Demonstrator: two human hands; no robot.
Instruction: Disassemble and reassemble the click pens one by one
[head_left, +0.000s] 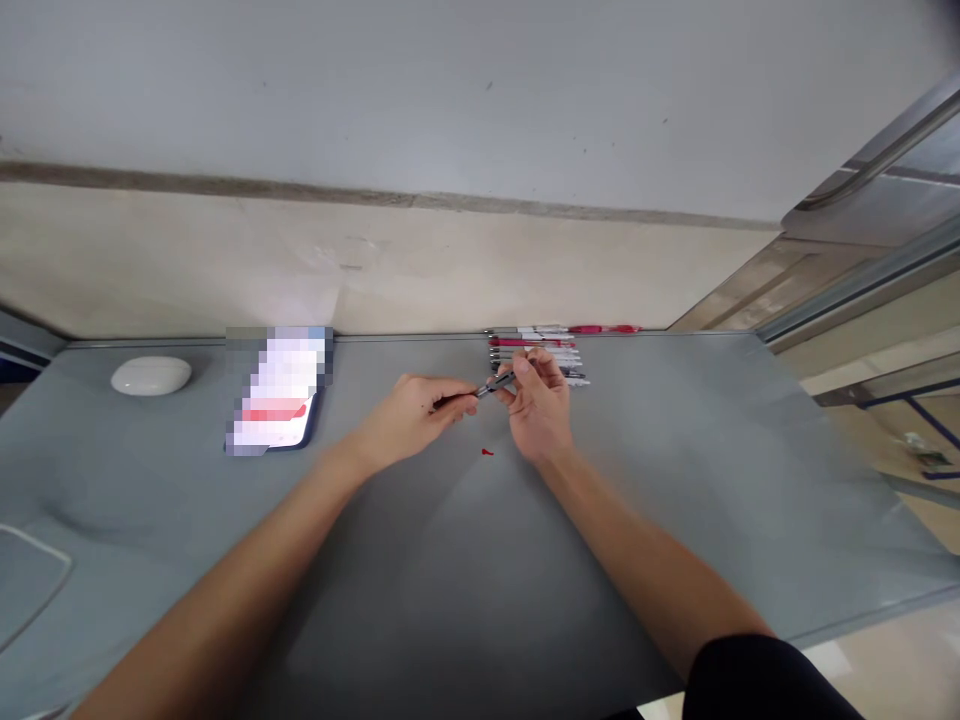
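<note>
Pen work sits at the middle of the grey bench: a slim dark pen with a silvery tip is held level just above the surface, between both hands. The left hand has its fingers closed round the dark barrel end, and the right hand pinches the other, metal end with its fingers curled shut. Just beneath the pen, on the bench between the two wrists, lies a tiny red piece; what it is cannot be told. Directly behind the right hand a row of red-and-white pens lies side by side near the bench's far edge. Well off to the left rest a phone with a dark case and lit screen, and beyond it a smooth white oval case. A pale wall rises behind the bench.
</note>
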